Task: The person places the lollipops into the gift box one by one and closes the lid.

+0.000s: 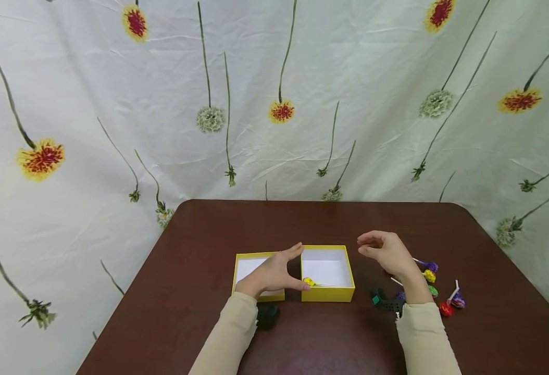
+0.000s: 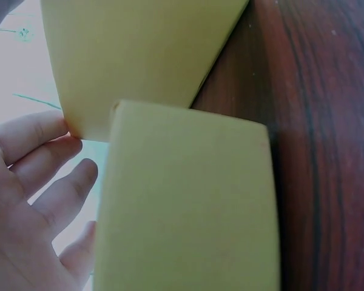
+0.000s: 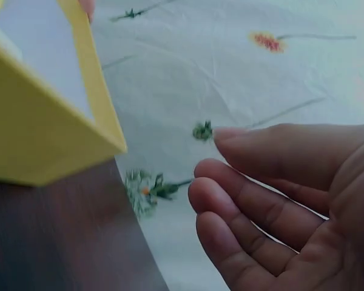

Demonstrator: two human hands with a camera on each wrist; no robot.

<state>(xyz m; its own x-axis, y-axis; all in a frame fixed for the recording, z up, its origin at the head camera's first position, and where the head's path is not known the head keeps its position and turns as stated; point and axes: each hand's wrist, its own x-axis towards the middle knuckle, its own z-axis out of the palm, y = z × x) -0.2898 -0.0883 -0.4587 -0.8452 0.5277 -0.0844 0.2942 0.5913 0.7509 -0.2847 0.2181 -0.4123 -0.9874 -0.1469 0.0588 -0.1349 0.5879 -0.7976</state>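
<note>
A yellow box [image 1: 327,295] with a white inside stands uncovered on the table; a yellow-wrapped lollipop [image 1: 309,282] lies in it against the front wall. My left hand [image 1: 271,272] spans this box's left side, thumb at the front corner and fingers at the back corner. In the left wrist view, fingertips [image 2: 59,126] touch a corner of the yellow box [image 2: 145,54]. To the box's right my right hand [image 1: 389,253] hovers, fingers loosely bent. The right wrist view shows a gap between thumb and fingers [image 3: 215,233], with nothing held.
Left of the box sits a second shallow yellow box or lid [image 1: 271,297], partly under my left forearm. Several wrapped lollipops lie around my right forearm, among them a red one [image 1: 445,309] and a yellow one [image 1: 429,276]. A floral cloth [image 1: 265,151] hangs behind the brown table [image 1: 171,323].
</note>
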